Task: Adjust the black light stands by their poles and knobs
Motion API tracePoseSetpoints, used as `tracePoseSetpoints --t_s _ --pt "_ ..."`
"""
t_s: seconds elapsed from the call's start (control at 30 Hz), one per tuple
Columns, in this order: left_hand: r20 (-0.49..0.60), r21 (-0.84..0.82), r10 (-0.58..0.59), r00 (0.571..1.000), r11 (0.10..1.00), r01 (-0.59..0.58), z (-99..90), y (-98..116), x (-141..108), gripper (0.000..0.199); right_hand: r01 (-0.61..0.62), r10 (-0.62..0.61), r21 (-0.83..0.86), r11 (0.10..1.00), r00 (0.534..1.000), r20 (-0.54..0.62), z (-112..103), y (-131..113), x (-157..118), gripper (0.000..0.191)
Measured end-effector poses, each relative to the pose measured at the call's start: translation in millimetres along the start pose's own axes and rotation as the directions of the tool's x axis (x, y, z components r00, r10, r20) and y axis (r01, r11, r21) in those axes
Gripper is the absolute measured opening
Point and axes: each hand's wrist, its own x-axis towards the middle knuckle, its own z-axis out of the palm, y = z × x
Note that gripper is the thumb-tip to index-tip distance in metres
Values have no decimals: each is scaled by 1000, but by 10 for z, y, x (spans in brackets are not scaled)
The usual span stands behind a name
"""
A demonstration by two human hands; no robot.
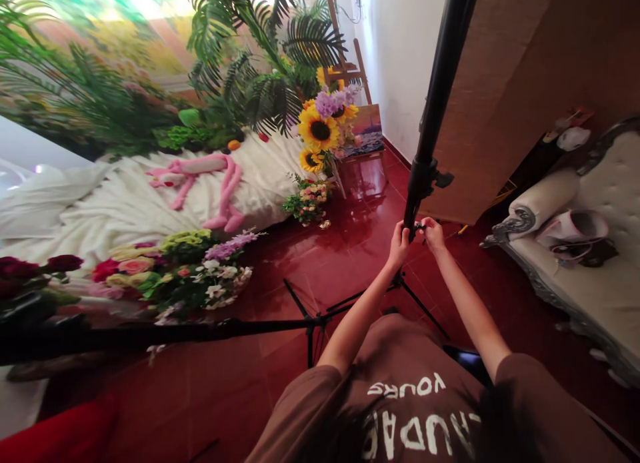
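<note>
A black light stand (431, 126) rises in front of me, its pole leaning slightly to the right in the view. Wrapped round the lower pole is my left hand (399, 245), closed on it. My right hand (432, 236) pinches a small dark knob (420, 228) at the pole's side, at about the same height. Higher up, a clamp collar with its own knob (443, 179) sits on the pole. The stand's legs (425, 306) spread over the floor below my hands.
Another black stand (270, 326) stretches across the left. A bed with white cloth (270, 183) holds a pink plush toy (200, 166). Flowers (220, 276), sunflowers (319, 131) and an easel (367, 73) are around it. A tufted sofa (545, 250) stands at right, by a brown panel (475, 130).
</note>
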Motion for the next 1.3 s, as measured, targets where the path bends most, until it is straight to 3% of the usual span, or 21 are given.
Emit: tracePoseSetpoints --t_s 0.13,0.23,0.33,0.47,0.53,0.63,0.77,0.93,1.0,1.13,1.3 --pt "2 28 -22 1000 999 22 0 2 -10 51 132 -144 -128 983 985 -97 -27 -45 57 52" --pt "-2 25 -27 1000 999 27 5 -8 -15 51 234 -280 -264 936 947 -154 -47 -309 54 38" --pt "-6 17 -20 1000 1000 20 14 -11 -18 50 394 -397 -225 891 917 32 78 -803 -62 25" --pt "-20 23 -14 1000 1000 15 23 7 -20 54 600 -535 -202 774 791 296 463 -1483 -281 48" --pt "-21 24 -9 1000 1000 10 24 22 -18 55 636 -565 -218 741 765 310 664 -1692 -327 45" --pt "0 8 -24 1000 1000 24 18 39 -19 55 612 -564 -238 754 789 244 880 -1829 -295 36" --pt "37 17 -39 999 999 39 -21 37 -52 50 612 -569 -218 760 789 234 965 -1843 -235 34" --pt "89 128 66 994 989 -78 -130 -24 -112 60 573 -514 -246 782 815 267 866 -1733 -314 33" --pt "138 190 91 986 975 -117 -179 -62 -108 67 543 -475 -253 801 833 285 808 -1623 -341 32" --pt "199 302 53 979 946 -113 -250 -130 -68 54 474 -392 -268 839 868 306 696 -1296 -344 31" --pt "195 326 49 980 939 -111 -257 -158 -72 50 428 -358 -295 854 896 264 629 -1029 -350 30"
